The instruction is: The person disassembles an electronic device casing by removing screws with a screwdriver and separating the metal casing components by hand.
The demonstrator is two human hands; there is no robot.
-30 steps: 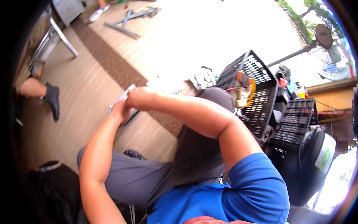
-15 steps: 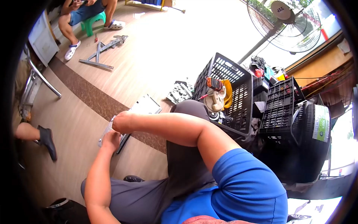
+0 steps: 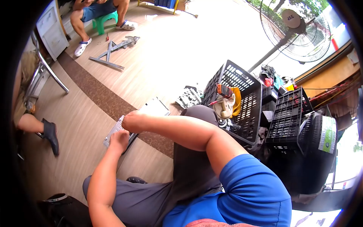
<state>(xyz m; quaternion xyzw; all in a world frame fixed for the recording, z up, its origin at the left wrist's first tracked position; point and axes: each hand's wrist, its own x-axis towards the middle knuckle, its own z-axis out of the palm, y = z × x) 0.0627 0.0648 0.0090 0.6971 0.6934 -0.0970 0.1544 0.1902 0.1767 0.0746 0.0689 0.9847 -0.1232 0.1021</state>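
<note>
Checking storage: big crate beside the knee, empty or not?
Not empty: an orange-edged device and a yellow item show within the crate.

left hand (image 3: 120, 140), right hand (image 3: 129, 120): both at pale flat piece (image 3: 110, 136) | black crate (image 3: 249, 113): rightward | fan (image 3: 293, 19): beyond crate

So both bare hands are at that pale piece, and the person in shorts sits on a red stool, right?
Not quite: the head view shows a green stool, not red. The person in shorts sits on it, and the left hand and right hand are at the pale piece.
</note>
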